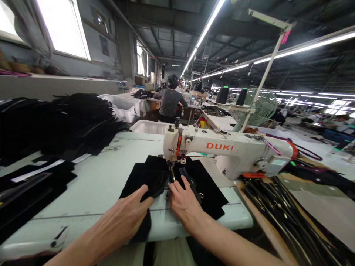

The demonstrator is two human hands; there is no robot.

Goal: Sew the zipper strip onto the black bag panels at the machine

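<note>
A white sewing machine marked DUKI stands on a pale green table. Black fabric with a black zipper lies under its needle. My left hand rests flat on the folded left part of the fabric, fingers stretched toward the needle. My right hand presses on the fabric just right of the needle, fingers extended along the zipper. Neither hand grips anything.
A tall pile of black fabric pieces fills the table's left side. A bundle of black zippers lies at the right. White bins and a green fan stand behind. A person sits at a farther station.
</note>
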